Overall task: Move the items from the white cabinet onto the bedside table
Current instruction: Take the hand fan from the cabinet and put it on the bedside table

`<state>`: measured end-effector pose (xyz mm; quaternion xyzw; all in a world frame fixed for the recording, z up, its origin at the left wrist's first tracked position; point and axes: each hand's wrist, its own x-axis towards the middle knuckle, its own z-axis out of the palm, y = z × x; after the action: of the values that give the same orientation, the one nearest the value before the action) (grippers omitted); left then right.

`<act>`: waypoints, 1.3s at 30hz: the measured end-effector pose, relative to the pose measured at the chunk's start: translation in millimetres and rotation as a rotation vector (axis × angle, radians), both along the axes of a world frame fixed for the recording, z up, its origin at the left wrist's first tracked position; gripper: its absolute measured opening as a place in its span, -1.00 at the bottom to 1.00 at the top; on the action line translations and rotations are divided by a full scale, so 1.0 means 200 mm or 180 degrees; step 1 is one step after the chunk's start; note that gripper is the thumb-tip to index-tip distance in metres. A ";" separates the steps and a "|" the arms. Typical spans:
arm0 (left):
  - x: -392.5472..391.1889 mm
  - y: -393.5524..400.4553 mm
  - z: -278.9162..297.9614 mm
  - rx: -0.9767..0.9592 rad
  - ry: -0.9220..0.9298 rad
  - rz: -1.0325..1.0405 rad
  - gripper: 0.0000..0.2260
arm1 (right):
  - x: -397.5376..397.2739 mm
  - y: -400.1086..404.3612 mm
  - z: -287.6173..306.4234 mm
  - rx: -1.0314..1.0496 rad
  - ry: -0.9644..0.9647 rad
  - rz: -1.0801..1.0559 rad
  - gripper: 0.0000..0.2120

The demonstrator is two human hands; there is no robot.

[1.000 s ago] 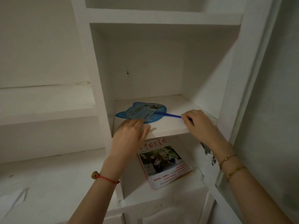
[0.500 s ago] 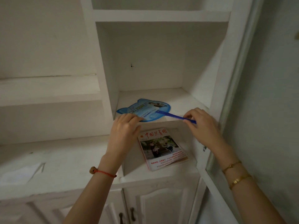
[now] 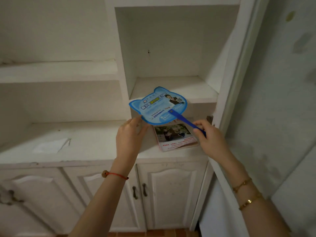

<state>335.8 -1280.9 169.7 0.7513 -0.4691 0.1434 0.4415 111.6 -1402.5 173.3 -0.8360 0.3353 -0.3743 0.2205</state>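
A blue cat-shaped hand fan [image 3: 158,106] with printed text is held in the air just in front of the white cabinet's shelf [image 3: 172,90]. My right hand [image 3: 209,138] is closed around its blue handle. My left hand [image 3: 130,135] pinches the fan's lower left edge. Below the fan, a magazine [image 3: 174,136] with a photo cover lies flat on the lower ledge of the cabinet, partly hidden by the fan and my hands.
A wide white ledge [image 3: 68,142] runs to the left with a scrap of paper [image 3: 49,146] on it. Closed cabinet doors with dark handles [image 3: 140,192] sit below. A grey-green wall [image 3: 273,100] stands on the right.
The fan has come off the shelf and out toward me, tilted handle-down, held by both hands. The view has dropped and pulled back, showing the lower doors.
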 end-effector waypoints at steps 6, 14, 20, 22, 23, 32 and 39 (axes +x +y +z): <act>-0.10 0.21 -0.07 -0.0510 0.1129 -0.0291 -0.59 | -0.05 0.18 -0.15 0.0072 -0.0183 0.0124 -0.82; -0.08 0.57 -0.22 -0.0918 0.2898 -0.0337 -0.57 | 0.04 0.43 -0.33 0.0296 -0.0155 0.0671 -0.82; 0.04 0.95 -0.39 -0.1208 0.3261 0.0052 -0.62 | 0.25 0.64 -0.47 0.0526 0.0067 0.1213 -0.81; 0.08 1.08 -0.44 -0.1344 0.3351 0.0194 -0.63 | 0.34 0.72 -0.51 0.0604 0.0126 0.1413 -0.82; 0.09 1.15 -0.47 -0.1420 0.3382 0.0276 -0.64 | 0.39 0.76 -0.53 0.0631 0.0152 0.1514 -0.82; 0.33 1.89 -0.61 -0.2034 0.3311 0.1202 -0.65 | 0.99 1.28 -0.68 0.0740 0.0534 0.2578 -0.84; 0.60 2.57 -0.69 -0.2351 0.3103 0.1940 -0.62 | 1.56 1.91 -0.79 0.0844 0.0663 0.3314 -0.83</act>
<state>456.3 -766.3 31.5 0.6286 0.0955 0.0572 0.7697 424.3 -1019.6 15.3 -0.8892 -0.0585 -0.0855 0.4457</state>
